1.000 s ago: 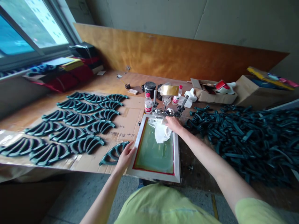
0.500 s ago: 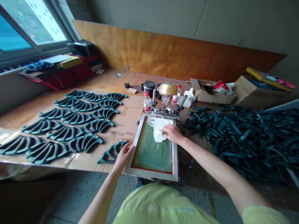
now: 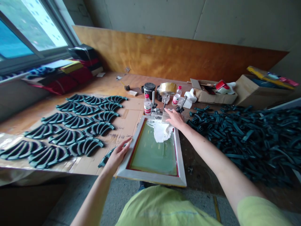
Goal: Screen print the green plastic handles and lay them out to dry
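A silver-framed printing screen with a green mesh lies in front of me, hinged at its far end to a clamp. My left hand grips the frame's left edge, fingers curled around it. My right hand rests at the far end of the screen, holding a white cloth that lies bunched on the mesh. A dark green curved plastic part lies partly under the frame by my left hand.
Rows of green curved parts lie on cardboard at the left. A big heap of the same parts fills the right. Bottles, a black can, a tape roll and cardboard boxes stand behind the screen.
My right hand moved with the cloth from the mesh's upper right toward the clamp end. The near end of the frame has risen and my left hand slid lower along its edge.
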Motion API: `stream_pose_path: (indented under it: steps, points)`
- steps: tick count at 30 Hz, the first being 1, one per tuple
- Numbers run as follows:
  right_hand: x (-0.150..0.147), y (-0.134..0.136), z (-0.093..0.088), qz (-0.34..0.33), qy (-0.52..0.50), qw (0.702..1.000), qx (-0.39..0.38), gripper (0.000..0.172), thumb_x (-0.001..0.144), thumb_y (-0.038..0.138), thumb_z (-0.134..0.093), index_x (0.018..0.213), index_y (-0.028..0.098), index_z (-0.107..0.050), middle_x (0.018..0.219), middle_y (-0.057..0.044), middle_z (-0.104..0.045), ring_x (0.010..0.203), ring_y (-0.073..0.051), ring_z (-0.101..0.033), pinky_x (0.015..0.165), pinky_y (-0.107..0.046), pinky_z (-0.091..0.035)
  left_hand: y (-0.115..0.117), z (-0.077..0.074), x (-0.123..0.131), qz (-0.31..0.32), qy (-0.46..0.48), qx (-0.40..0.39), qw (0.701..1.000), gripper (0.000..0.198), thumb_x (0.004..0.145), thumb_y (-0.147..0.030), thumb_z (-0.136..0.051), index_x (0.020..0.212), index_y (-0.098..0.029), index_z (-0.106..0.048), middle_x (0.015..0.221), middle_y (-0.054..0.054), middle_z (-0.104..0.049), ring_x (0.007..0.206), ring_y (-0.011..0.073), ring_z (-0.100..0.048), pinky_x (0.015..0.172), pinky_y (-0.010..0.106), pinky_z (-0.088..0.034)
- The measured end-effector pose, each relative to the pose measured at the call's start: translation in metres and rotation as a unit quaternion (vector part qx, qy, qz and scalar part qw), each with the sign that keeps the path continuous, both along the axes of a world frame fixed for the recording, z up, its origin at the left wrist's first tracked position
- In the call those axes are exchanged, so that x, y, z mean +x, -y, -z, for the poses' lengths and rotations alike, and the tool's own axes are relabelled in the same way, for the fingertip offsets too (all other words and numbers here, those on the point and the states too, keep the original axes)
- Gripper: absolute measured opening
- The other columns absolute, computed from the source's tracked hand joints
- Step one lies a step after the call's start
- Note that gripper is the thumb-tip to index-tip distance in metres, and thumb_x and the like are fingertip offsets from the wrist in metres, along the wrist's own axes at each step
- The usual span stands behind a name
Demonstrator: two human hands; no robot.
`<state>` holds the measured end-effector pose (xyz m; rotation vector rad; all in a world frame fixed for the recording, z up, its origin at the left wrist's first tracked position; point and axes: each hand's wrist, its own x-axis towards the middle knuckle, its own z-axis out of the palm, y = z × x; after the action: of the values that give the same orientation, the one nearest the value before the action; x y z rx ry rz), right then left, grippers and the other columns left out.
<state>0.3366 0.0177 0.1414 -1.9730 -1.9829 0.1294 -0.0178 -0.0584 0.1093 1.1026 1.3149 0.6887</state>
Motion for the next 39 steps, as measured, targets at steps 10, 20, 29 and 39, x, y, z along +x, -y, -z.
stream_pose_path:
  steps: [10, 20, 29, 39]
  points:
    - [0.051, 0.077, 0.076, 0.109, -0.117, 0.987, -0.027, 0.021, 0.086, 0.028, -0.061, 0.104, 0.020, -0.063, 0.088, -0.004, -0.069, 0.084, -0.022, -0.063, 0.076, -0.033, -0.049, -0.074, -0.097, 0.053, -0.050, 0.183, 0.183, 0.965, 0.051, 0.084, -0.062, -0.053, 0.096, -0.014, -0.065, 0.086, 0.007, -0.070, 0.077, 0.0169, -0.066, 0.060, 0.024, -0.051]
    - [-0.020, 0.110, 0.075, -0.060, -0.070, 0.996, 0.007, 0.010, 0.085, 0.016, -0.066, 0.094, 0.018, -0.064, 0.095, -0.006, -0.060, 0.095, -0.021, -0.054, 0.086, -0.034, -0.045, -0.028, -0.043, 0.079, -0.006, 0.129, 0.029, 0.991, 0.055, 0.080, -0.063, -0.060, 0.108, -0.015, -0.062, 0.085, 0.009, -0.074, 0.068, 0.0174, -0.068, 0.052, 0.023, -0.049]
    - [-0.040, 0.139, 0.073, -0.202, -0.062, 0.972, 0.098, 0.023, 0.096, 0.032, -0.052, 0.112, 0.022, -0.066, 0.098, -0.006, -0.068, 0.094, -0.019, -0.059, 0.085, -0.033, -0.047, 0.056, 0.049, 0.069, -0.136, 0.166, -0.153, 0.965, 0.035, 0.081, -0.049, -0.068, 0.089, -0.016, -0.060, 0.080, 0.006, -0.071, 0.072, 0.0198, -0.073, 0.054, 0.024, -0.055]
    - [0.188, 0.094, 0.173, 0.241, 0.022, 0.937, -0.252, 0.047, 0.089, 0.041, -0.046, 0.124, 0.017, -0.066, 0.109, -0.020, -0.071, 0.089, -0.033, -0.068, 0.076, -0.041, -0.051, 0.062, 0.119, -0.060, -0.456, -0.079, -0.114, 0.879, 0.041, 0.096, -0.045, -0.034, 0.098, -0.014, -0.061, 0.083, 0.014, -0.073, 0.066, 0.0187, -0.071, 0.055, 0.028, -0.054]
